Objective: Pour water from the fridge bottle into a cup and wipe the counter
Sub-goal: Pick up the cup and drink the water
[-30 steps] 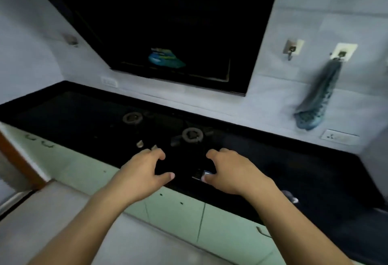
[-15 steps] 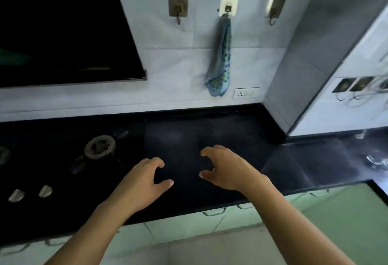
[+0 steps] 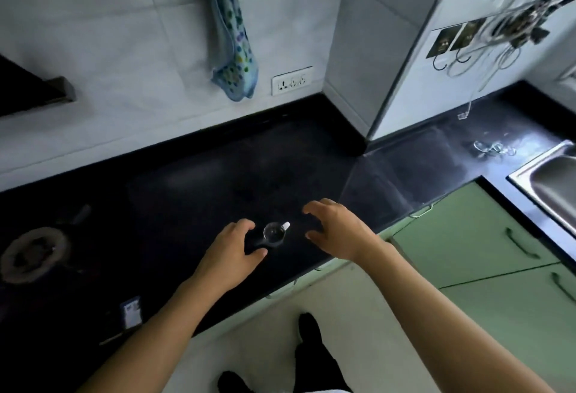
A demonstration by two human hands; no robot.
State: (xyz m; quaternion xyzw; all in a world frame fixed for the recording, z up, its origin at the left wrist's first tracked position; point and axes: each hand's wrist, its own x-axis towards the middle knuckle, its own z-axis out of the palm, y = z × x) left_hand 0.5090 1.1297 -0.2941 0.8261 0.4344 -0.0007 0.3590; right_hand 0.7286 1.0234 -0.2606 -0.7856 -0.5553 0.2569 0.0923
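Observation:
A small clear cup (image 3: 273, 233) stands on the black counter (image 3: 193, 187) near its front edge. My left hand (image 3: 232, 251) hovers just left of the cup with loosely curled fingers and holds nothing. My right hand (image 3: 335, 230) hovers to the cup's right, fingers spread and curved, also holding nothing. A blue dotted cloth (image 3: 233, 59) hangs on the white tiled wall behind the counter. No bottle is in view.
A gas burner (image 3: 32, 252) sits at the far left of the counter. A steel sink (image 3: 551, 180) is at the right edge, green cabinet doors (image 3: 467, 246) below. A wall socket (image 3: 292, 80) is beside the cloth. Wires hang at top right.
My view has swung right and down along the counter, away from the stove. The cup has come into view between my hands. Both hands keep the same loose, empty pose.

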